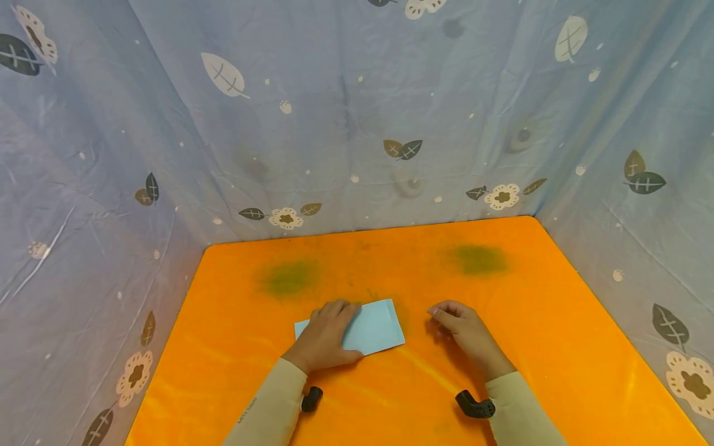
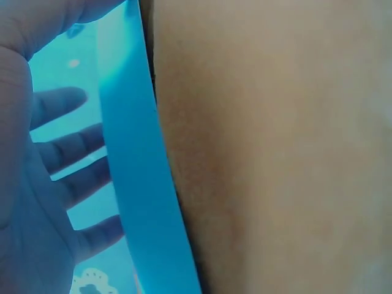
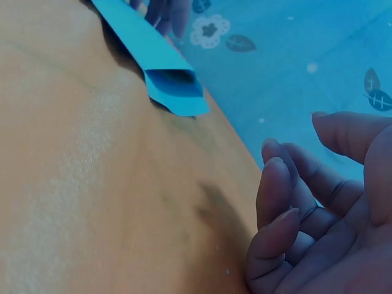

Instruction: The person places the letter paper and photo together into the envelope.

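A folded sheet of light-blue paper (image 1: 374, 327) lies on the orange table, slightly slanted. My left hand (image 1: 328, 337) rests across its left part in the head view, thumb by the near edge and fingers toward the far edge. In the left wrist view the thumb touches the paper (image 2: 144, 177) at the top, and the other fingers extend toward it. Right of the paper, apart from it, my right hand (image 1: 460, 328) holds nothing, its fingers loosely bent. The right wrist view shows the paper's end (image 3: 174, 92) gaping between its layers.
The orange table (image 1: 530, 297) has two dark greenish smudges toward its back. A blue-grey curtain (image 1: 334, 111) with leaf and flower prints encloses the back and both sides. A black wrist piece (image 1: 475, 406) sits by the right sleeve, another (image 1: 312, 399) by the left.
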Motion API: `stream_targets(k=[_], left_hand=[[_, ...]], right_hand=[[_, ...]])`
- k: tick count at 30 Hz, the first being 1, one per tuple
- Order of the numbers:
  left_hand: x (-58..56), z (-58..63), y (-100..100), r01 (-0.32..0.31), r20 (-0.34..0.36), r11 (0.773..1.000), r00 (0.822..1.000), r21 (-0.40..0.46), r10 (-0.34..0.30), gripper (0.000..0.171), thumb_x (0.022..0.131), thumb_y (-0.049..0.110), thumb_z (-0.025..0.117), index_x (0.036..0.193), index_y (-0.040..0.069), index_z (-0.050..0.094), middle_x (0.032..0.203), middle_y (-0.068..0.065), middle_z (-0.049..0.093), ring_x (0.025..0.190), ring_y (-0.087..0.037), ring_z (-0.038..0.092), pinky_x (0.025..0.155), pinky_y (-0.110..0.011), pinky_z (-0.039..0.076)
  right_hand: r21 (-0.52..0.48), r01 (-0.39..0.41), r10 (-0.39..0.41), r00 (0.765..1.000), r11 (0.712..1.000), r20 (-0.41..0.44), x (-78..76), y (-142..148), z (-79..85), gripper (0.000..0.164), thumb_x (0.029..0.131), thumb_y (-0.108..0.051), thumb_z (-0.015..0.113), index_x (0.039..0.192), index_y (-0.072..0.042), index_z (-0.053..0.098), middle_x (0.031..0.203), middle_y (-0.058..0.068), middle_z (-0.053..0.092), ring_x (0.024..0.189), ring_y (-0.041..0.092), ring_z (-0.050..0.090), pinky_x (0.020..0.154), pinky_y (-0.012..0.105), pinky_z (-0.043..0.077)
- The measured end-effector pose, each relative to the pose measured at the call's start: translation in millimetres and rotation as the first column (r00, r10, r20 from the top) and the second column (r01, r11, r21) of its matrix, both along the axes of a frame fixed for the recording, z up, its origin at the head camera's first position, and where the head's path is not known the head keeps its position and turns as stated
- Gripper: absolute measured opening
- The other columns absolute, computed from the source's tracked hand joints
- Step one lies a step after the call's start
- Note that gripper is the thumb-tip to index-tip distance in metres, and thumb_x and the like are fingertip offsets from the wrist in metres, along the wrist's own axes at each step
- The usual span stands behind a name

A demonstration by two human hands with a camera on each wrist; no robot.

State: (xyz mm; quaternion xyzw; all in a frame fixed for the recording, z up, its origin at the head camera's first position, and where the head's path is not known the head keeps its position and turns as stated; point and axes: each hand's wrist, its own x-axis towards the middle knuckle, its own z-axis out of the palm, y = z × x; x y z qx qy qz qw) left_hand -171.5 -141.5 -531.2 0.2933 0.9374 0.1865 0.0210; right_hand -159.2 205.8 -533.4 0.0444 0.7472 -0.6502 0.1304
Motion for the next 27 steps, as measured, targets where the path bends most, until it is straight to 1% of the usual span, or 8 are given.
stream_targets(k=[4, 8, 11, 16, 21, 24, 27], left_hand=[[1.0, 0.8, -0.1, 0.002, 0.02, 1.0, 1.0, 0.0, -0.002, 0.087, 0.087, 0.053, 0.088, 0.157, 0.013, 0.056, 0.15, -0.009, 0.054, 0.135, -0.033, 0.051, 0.109, -0.058, 0.042], [2.2, 1.8, -0.1, 0.0, 0.035, 1.0, 0.999, -0.015, 0.0, 0.074, 0.088, 0.052, 0.087, 0.149, 0.017, 0.064, 0.15, -0.009, 0.054, 0.135, -0.033, 0.05, 0.11, -0.058, 0.04], [2.3, 1.4, -0.7, 0.001, 0.036, 1.0, 0.999, -0.028, 0.0, 0.068, 0.089, 0.051, 0.086, 0.145, 0.019, 0.067, 0.15, -0.01, 0.052, 0.136, -0.033, 0.049, 0.11, -0.059, 0.039], [2.4, 0.7, -1.2, 0.0, 0.04, 1.0, 0.999, -0.031, 0.001, 0.066, 0.09, 0.051, 0.085, 0.145, 0.02, 0.067, 0.151, -0.009, 0.051, 0.137, -0.034, 0.048, 0.11, -0.06, 0.038], [2.3, 2.9, -2.5, -0.009, 0.072, 1.0, 0.997, -0.019, 0.01, 0.065, 0.092, 0.049, 0.083, 0.147, 0.02, 0.066, 0.152, -0.008, 0.051, 0.137, -0.034, 0.048, 0.11, -0.059, 0.038], [0.9, 5.7, -3.9, -0.02, 0.069, 1.0, 0.997, -0.01, 0.021, 0.061, 0.095, 0.047, 0.082, 0.147, 0.018, 0.067, 0.151, -0.008, 0.053, 0.137, -0.033, 0.049, 0.11, -0.059, 0.039], [-1.3, 7.7, -5.9, -0.032, 0.047, 0.999, 0.998, 0.002, 0.031, 0.059, 0.097, 0.045, 0.081, 0.146, 0.015, 0.068, 0.152, -0.009, 0.054, 0.138, -0.034, 0.05, 0.111, -0.06, 0.04]], right_hand=[[-0.011, -0.002, 0.002, 1.0, 1.0, -0.004, 1.0, 1.0, 0.0, 0.045, 0.108, -0.04, 0.07, 0.125, 0.002, 0.07, 0.109, 0.018, 0.071, 0.091, 0.033, 0.064, 0.077, 0.036, 0.053], [-0.033, 0.0, 0.0, 1.0, 0.999, -0.017, 2.3, 1.2, 1.2, 0.044, 0.109, -0.037, 0.07, 0.124, 0.004, 0.07, 0.109, 0.018, 0.071, 0.091, 0.032, 0.064, 0.08, 0.036, 0.055], [-0.038, -0.001, 0.0, 1.0, 0.999, -0.024, 2.8, 1.1, 1.1, 0.043, 0.11, -0.036, 0.069, 0.124, 0.005, 0.07, 0.108, 0.018, 0.071, 0.091, 0.032, 0.064, 0.08, 0.036, 0.056], [-0.04, -0.006, 0.005, 1.0, 0.999, -0.02, 2.9, 2.5, 1.4, 0.043, 0.11, -0.035, 0.068, 0.125, 0.005, 0.069, 0.109, 0.019, 0.071, 0.093, 0.034, 0.064, 0.081, 0.037, 0.056], [-0.011, 0.0, 0.0, 0.999, 1.0, -0.036, 2.3, 6.4, 5.0, 0.04, 0.11, -0.034, 0.068, 0.126, 0.004, 0.069, 0.111, 0.016, 0.071, 0.097, 0.032, 0.063, 0.082, 0.037, 0.056], [0.005, 0.003, -0.002, 0.999, 1.0, -0.05, 0.8, 10.1, 10.2, 0.044, 0.11, -0.037, 0.068, 0.127, 0.003, 0.069, 0.114, 0.016, 0.071, 0.099, 0.033, 0.062, 0.084, 0.037, 0.054], [-0.004, -0.018, 0.017, 0.997, 1.0, -0.072, 0.4, 13.6, 16.8, 0.052, 0.11, -0.043, 0.067, 0.132, 0.004, 0.066, 0.12, 0.018, 0.069, 0.106, 0.036, 0.062, 0.09, 0.042, 0.053]])
